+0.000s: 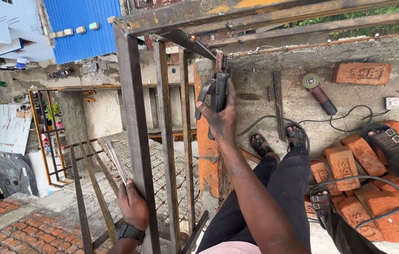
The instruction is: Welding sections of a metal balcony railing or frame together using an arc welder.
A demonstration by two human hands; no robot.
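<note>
Gripping a rusty upright steel bar [136,141] of the frame, the left hand [132,206] has its fingers clenched round it. Farther out, the right hand [221,117] grasps a black welding electrode holder [217,91] raised against the frame's angled brace [194,43], above the orange brick pillar [207,150].

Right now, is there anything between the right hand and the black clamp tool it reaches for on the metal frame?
No. The right hand already grips the black clamp tool, with its fingers around it. Nothing visible stands between them.
</note>
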